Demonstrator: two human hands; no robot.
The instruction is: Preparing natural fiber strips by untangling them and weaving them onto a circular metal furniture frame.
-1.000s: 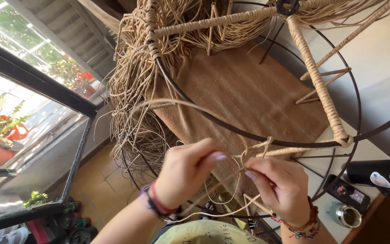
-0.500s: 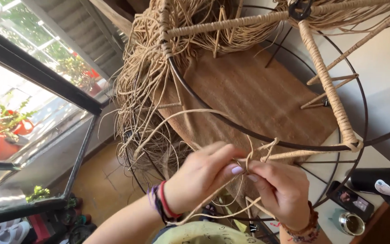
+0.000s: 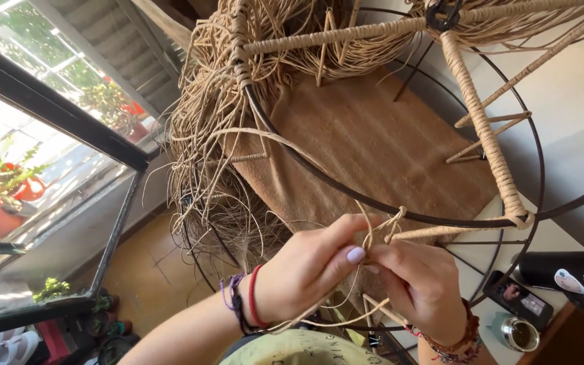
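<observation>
I see a big dark metal frame (image 3: 373,200) spanning the view, some of its spokes wrapped in pale cord. A brown mat (image 3: 373,142) lies behind it. A thick tangle of loose cord (image 3: 204,135) hangs at the frame's left side, crowding the way to the ring there. At the window on the left, red pots (image 3: 8,203) hold green plants. At lower right a black bottle (image 3: 569,270) lies on its side near a phone (image 3: 514,293), and a small metal cup (image 3: 516,333) holds something dark. My left hand (image 3: 305,270) and right hand (image 3: 420,284) meet just under the ring, fingertips touching, both pinched closed on a strand (image 3: 373,236) that is knotted by the wrapped spoke (image 3: 441,232). More of it loops down below my wrists.
</observation>
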